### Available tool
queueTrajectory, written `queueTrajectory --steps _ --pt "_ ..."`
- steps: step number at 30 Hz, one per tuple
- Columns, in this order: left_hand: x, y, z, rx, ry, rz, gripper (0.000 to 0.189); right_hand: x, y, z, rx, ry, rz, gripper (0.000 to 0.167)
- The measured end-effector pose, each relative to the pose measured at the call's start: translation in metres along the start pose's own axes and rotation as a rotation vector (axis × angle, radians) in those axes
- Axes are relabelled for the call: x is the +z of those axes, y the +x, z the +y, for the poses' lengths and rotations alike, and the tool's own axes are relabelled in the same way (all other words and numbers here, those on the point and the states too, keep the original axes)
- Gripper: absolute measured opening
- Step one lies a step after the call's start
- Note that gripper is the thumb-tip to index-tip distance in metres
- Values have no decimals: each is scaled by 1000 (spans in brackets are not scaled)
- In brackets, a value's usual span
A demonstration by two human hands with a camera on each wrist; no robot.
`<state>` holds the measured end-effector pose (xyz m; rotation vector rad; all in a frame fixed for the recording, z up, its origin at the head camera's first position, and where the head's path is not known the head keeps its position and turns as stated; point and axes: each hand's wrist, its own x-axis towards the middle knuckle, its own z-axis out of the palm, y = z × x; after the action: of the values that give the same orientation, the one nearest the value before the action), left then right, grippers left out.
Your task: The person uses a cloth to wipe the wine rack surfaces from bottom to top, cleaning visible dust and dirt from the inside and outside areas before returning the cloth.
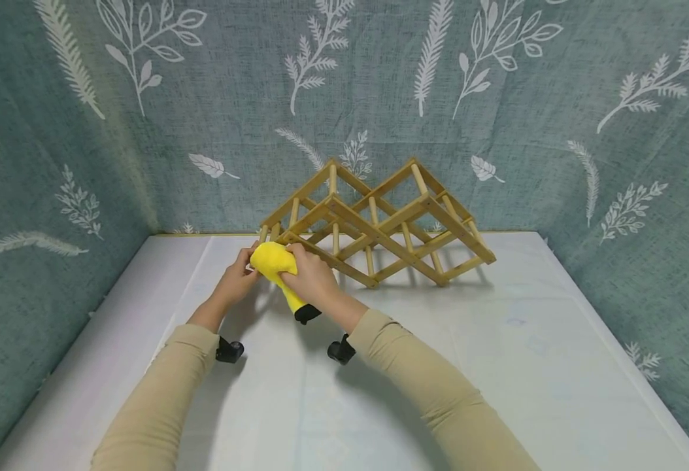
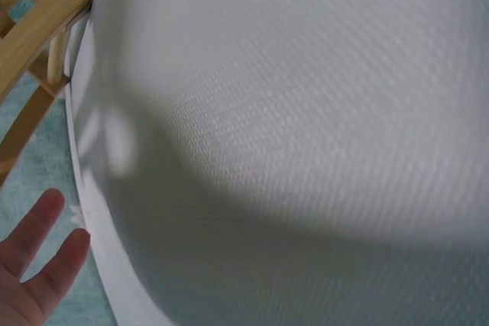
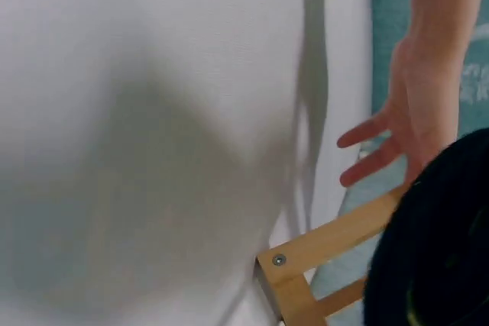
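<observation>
My right hand (image 1: 312, 278) grips a yellow, soft-looking thing (image 1: 274, 260) with a black end, its exact kind unclear. It is tilted, the rounded yellow end up toward the rack and the black end (image 3: 432, 242) down toward me; that end looms dark and fuzzy in the right wrist view. My left hand (image 1: 238, 278) is at the left end of a wooden lattice rack (image 1: 382, 229), just left of the yellow thing. Two of its fingers (image 2: 57, 261) stretch out straight in the left wrist view. Whether it touches rack or yellow thing is hidden.
The rack stands on a white-covered table (image 1: 438, 366) close to the back edge. Leaf-patterned green cloth (image 1: 368, 85) hangs behind and on both sides. Small black devices (image 1: 341, 350) sit at both wrists.
</observation>
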<state>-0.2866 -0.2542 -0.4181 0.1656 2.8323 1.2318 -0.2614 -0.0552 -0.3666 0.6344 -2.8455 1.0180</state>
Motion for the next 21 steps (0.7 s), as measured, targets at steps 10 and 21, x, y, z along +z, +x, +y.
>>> queueTrajectory --steps 10,21 --pt "0 0 -1 21 1 6 57 -31 -3 3 127 392 117 45" --pt "-3 1 -1 36 5 -8 52 -85 -16 10 -43 296 396 40"
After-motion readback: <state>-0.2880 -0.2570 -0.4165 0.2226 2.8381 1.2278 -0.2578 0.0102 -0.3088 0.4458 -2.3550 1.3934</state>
